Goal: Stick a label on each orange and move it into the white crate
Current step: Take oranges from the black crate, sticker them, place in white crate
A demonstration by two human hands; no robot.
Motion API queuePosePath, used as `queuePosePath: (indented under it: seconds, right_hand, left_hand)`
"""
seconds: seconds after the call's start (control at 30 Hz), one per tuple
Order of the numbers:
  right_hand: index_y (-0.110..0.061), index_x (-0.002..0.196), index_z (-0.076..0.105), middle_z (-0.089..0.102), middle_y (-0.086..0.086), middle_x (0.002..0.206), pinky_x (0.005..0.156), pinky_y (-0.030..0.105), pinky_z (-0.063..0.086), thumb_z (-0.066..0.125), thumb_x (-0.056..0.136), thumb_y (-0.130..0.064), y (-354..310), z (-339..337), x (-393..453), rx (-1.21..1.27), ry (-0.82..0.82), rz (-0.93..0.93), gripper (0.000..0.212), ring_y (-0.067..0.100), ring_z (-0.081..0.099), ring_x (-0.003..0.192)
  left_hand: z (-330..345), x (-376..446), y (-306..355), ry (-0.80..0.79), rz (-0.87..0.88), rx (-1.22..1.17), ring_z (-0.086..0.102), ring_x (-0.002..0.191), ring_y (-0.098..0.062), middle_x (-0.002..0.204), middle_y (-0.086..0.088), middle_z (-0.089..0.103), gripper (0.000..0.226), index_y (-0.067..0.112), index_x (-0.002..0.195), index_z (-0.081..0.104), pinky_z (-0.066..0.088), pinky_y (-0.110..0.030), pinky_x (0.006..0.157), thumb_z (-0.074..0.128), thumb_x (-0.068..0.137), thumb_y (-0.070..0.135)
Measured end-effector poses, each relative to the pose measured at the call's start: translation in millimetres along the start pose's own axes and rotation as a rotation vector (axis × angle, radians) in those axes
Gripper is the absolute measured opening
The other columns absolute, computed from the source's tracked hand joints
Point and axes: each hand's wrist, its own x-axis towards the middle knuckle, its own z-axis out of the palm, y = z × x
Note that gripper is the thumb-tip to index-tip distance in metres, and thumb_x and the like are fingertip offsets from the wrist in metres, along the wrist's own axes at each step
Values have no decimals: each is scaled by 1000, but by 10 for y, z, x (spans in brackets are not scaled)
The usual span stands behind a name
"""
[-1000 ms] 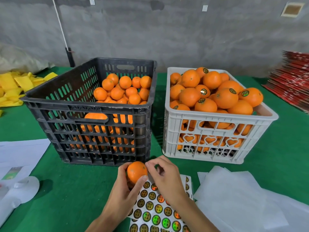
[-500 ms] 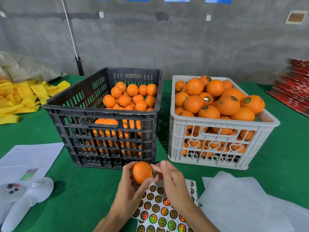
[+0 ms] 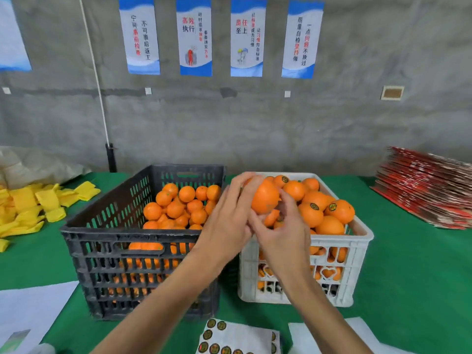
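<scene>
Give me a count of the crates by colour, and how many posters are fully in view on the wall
Black crate: 1
White crate: 1
Posters fully in view: 4, with part of another cut off at the left edge
Total: 6

A rough grey concrete wall (image 3: pixel 255 129) carries four blue-and-white posters (image 3: pixel 195 37) with Chinese text in a row, a white cord (image 3: pixel 94 70) runs down it to a dark fitting, and below stretches the table (image 3: pixel 408 264) covered in green cloth.
</scene>
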Motion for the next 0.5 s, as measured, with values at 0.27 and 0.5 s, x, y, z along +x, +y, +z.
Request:
queuePosePath:
  seconds: [0.27, 0.5]
  right_hand:
    - [-22, 149, 47, 55, 12, 147, 112, 47, 35, 69, 88, -59, 539, -258, 972, -667, 18, 5, 75, 34, 46, 136]
    - [-24, 148, 50, 29, 11, 166, 126, 45, 13, 58, 89, -72, 792, -198, 1007, -875, -180, 18, 76, 30, 19, 155]
  left_hand:
    - [557, 836, -167, -504, -193, 14, 46, 143, -28, 169, 5, 19, 83, 26, 166, 15, 47, -42, 111, 63, 100, 15]
    - [102, 850, -1036, -472, -435, 282, 53, 136, -30, 153, -6, 46, 63, 22, 153, 40, 48, -48, 109, 66, 99, 40]
